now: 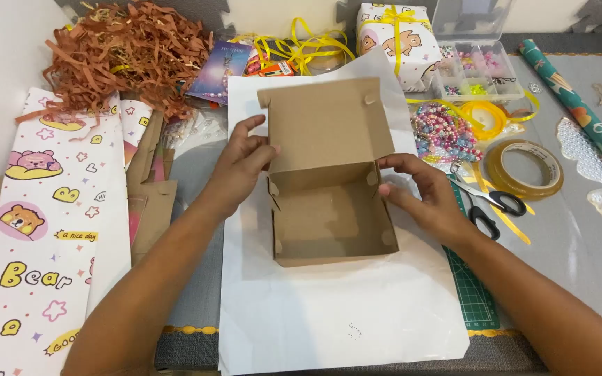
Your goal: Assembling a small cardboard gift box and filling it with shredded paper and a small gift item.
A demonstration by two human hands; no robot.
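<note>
An open brown cardboard box (329, 216) sits on a white paper sheet (336, 313), its lid (325, 125) standing up at the back. My left hand (242, 167) grips the box's left back corner where the lid meets the wall. On the opposite side, my right hand (419, 191) holds the right back corner, fingers pinching the side wall. The box is empty inside.
Bear-print wrapping paper (43, 244) lies at left, brown paper shred (127, 49) at back left. Scissors (489, 205), a tape roll (524, 167), beads (444, 132) and a bead organiser (479, 69) are at right. A wrapped gift (395, 38) and yellow ribbon (301, 49) sit behind.
</note>
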